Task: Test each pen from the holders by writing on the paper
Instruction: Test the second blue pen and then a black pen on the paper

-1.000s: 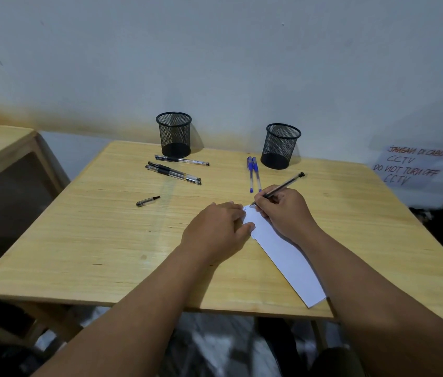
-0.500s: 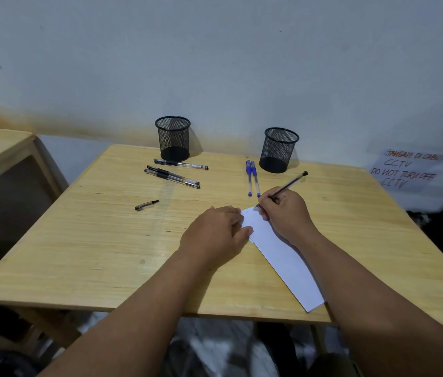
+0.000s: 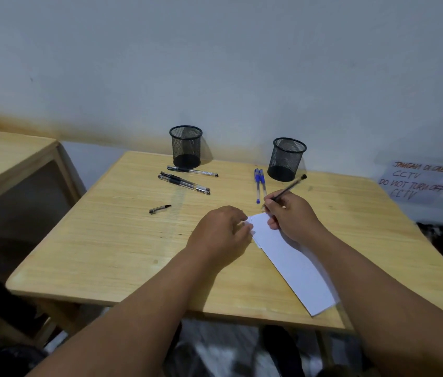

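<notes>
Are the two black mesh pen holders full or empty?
Empty: through the left black mesh holder and right black mesh holder only bare bottoms show.

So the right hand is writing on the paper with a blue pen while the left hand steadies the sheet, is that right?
Not quite: in the head view the right hand grips a black pen, not a blue one. The two blue pens lie on the table. The left hand does rest on the paper.
</notes>
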